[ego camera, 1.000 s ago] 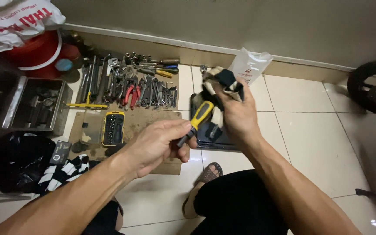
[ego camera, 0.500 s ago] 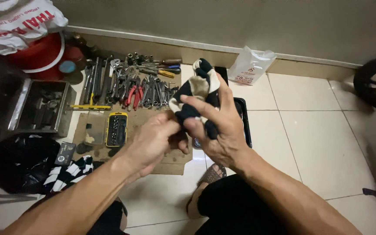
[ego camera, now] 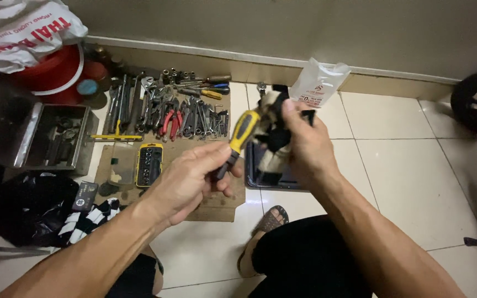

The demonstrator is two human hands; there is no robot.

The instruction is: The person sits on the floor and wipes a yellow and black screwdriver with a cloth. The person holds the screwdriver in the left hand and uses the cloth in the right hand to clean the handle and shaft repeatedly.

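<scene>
Yellow-and-black tool, motion-blurred, held in the air above the floor, over the near right part of the cardboard sheet. Long axis slanted: black lower end down-left inside the left hand, yellow grip rising up-right toward the right hand. Working tip hidden in the rag, so kind of tool not sure.

Left fingers curled and pressed around the lower shaft, pinching it between thumb and forefinger. Right fingers closed over the black-and-pale rag, bunched around the upper end of the tool; exact contact with the tool not visible because of blur. Left hand nearer to the body and lower, right hand farther and higher, both touching along one slanted line.

Directly under the right hand, a dark tray on the tiled floor, just beside the right edge of the cardboard. On the cardboard, a yellow bit case to the left. Farther, along the wall edge, a row of pliers, wrenches and screwdrivers. White plastic bag leaning at the wall behind the hands. Metal toolbox and red bucket toward the far left corner. Sandalled foot near the bottom.
</scene>
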